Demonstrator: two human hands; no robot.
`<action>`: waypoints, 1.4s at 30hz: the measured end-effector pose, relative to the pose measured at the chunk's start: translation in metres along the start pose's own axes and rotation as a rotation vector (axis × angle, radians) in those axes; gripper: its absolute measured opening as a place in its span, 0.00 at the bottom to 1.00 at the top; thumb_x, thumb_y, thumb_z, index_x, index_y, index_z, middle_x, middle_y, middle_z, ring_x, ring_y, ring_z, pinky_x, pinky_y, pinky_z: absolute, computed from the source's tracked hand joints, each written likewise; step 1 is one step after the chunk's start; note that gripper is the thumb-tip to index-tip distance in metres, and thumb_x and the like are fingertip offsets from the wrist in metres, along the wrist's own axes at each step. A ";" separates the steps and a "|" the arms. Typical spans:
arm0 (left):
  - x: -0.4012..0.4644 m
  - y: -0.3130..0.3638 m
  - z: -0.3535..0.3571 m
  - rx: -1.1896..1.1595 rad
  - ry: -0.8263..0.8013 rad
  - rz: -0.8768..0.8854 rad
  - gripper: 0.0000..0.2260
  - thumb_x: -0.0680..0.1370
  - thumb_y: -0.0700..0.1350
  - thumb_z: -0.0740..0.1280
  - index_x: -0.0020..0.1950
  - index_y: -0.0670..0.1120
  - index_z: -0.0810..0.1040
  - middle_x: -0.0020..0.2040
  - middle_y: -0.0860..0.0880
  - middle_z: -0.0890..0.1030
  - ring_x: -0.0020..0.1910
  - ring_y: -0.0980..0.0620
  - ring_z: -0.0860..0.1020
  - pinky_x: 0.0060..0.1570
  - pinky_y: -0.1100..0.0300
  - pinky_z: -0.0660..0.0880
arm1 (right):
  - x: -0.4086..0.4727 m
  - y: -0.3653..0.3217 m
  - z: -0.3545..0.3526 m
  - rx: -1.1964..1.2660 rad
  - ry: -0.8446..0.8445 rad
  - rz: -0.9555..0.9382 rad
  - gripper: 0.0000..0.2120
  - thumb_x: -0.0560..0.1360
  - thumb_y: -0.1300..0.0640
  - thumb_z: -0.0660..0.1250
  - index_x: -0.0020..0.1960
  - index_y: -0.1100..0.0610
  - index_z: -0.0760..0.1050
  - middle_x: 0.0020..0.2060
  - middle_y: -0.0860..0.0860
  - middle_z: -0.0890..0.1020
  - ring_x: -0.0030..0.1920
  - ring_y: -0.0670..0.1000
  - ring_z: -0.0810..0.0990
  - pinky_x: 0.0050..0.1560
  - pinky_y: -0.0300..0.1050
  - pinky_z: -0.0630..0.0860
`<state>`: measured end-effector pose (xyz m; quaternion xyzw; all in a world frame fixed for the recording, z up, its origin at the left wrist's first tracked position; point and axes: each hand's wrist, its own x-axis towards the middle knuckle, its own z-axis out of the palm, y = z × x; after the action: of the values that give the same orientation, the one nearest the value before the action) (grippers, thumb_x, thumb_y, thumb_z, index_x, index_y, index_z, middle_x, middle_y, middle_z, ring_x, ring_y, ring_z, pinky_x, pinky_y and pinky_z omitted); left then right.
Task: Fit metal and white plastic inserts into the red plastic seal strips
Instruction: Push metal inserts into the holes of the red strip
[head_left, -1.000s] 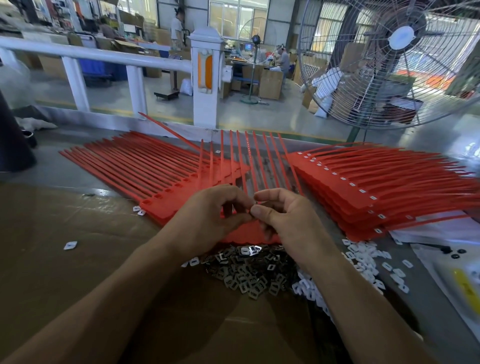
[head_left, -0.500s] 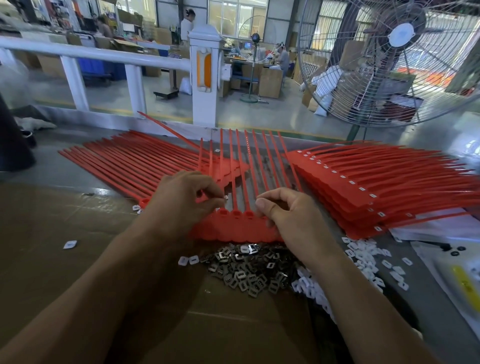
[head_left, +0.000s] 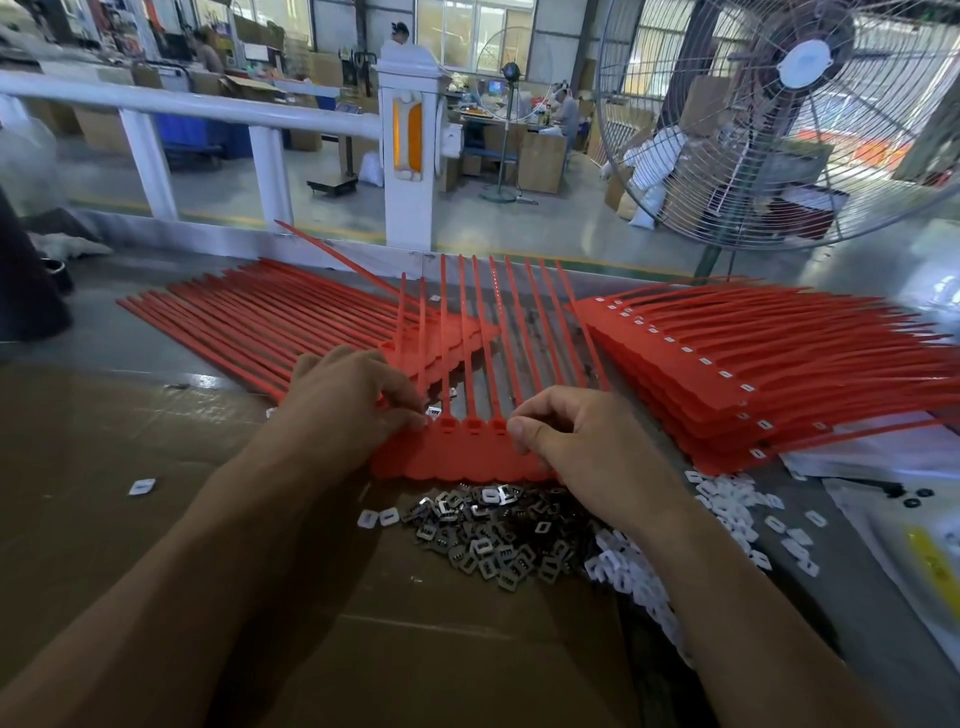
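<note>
A joined row of red seal strips lies in front of me, tails pointing away. My left hand pinches a small white insert at the heads on the row's left end. My right hand rests with curled fingers on the row's right end, thumb at the heads; what it holds is hidden. A pile of metal inserts lies just below the row. White plastic inserts trail off to its right.
A stack of red strips fans out at the left. Another stack with white inserts fitted lies at the right. Cardboard covers the near table. A large fan stands behind. Plastic bags lie at far right.
My hands came apart from a shared pinch. The left one moved down to the strip heads at the left end with a white insert; the right one settled on the right end.
</note>
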<state>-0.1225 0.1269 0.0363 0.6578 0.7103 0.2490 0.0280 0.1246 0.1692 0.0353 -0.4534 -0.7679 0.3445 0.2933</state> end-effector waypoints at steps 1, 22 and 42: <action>0.000 -0.001 0.001 0.005 -0.001 0.004 0.05 0.74 0.58 0.73 0.48 0.63 0.83 0.50 0.63 0.76 0.60 0.55 0.68 0.66 0.48 0.60 | 0.000 -0.001 -0.001 -0.010 -0.014 -0.004 0.04 0.79 0.47 0.71 0.47 0.45 0.83 0.41 0.41 0.85 0.40 0.37 0.82 0.44 0.35 0.73; 0.002 -0.002 0.004 -0.061 -0.008 -0.045 0.07 0.77 0.53 0.72 0.41 0.65 0.79 0.46 0.65 0.73 0.59 0.53 0.71 0.69 0.44 0.63 | -0.004 -0.004 -0.022 -0.372 -0.374 0.004 0.04 0.75 0.50 0.78 0.44 0.44 0.83 0.42 0.39 0.82 0.42 0.34 0.79 0.38 0.32 0.74; -0.001 0.000 0.009 -0.095 0.064 0.006 0.02 0.77 0.54 0.71 0.49 0.59 0.83 0.49 0.62 0.77 0.55 0.56 0.71 0.65 0.45 0.70 | -0.003 0.000 -0.011 -0.331 -0.344 -0.085 0.04 0.76 0.48 0.75 0.45 0.43 0.80 0.45 0.34 0.81 0.45 0.35 0.80 0.43 0.35 0.73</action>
<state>-0.1188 0.1289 0.0283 0.6497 0.6961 0.3034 0.0360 0.1342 0.1699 0.0410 -0.3973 -0.8709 0.2733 0.0943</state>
